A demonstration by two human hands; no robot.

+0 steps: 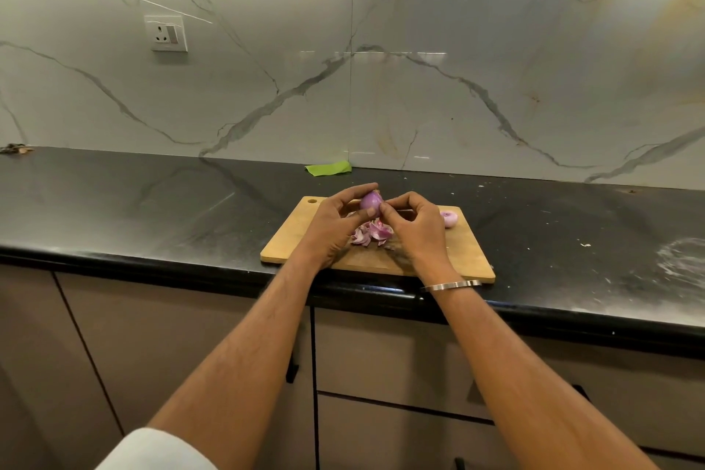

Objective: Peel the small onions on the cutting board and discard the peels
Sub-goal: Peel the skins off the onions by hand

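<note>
A wooden cutting board (293, 237) lies at the front edge of the black counter. Above its middle, my left hand (335, 225) grips a small purple onion (371, 202) with fingers curled round it. My right hand (416, 229) pinches at the onion's right side with thumb and fingertips. A heap of pink and purple peels (372, 233) lies on the board under the hands. A second small onion (449, 218), pale pink, sits on the board to the right of my right hand.
The black counter (152, 202) runs left and right, with white crumbs and a dusty smear (683, 259) at the right. A green scrap (329, 168) lies by the marble wall behind the board. A wall socket (166, 34) is up left. Cabinet fronts are below.
</note>
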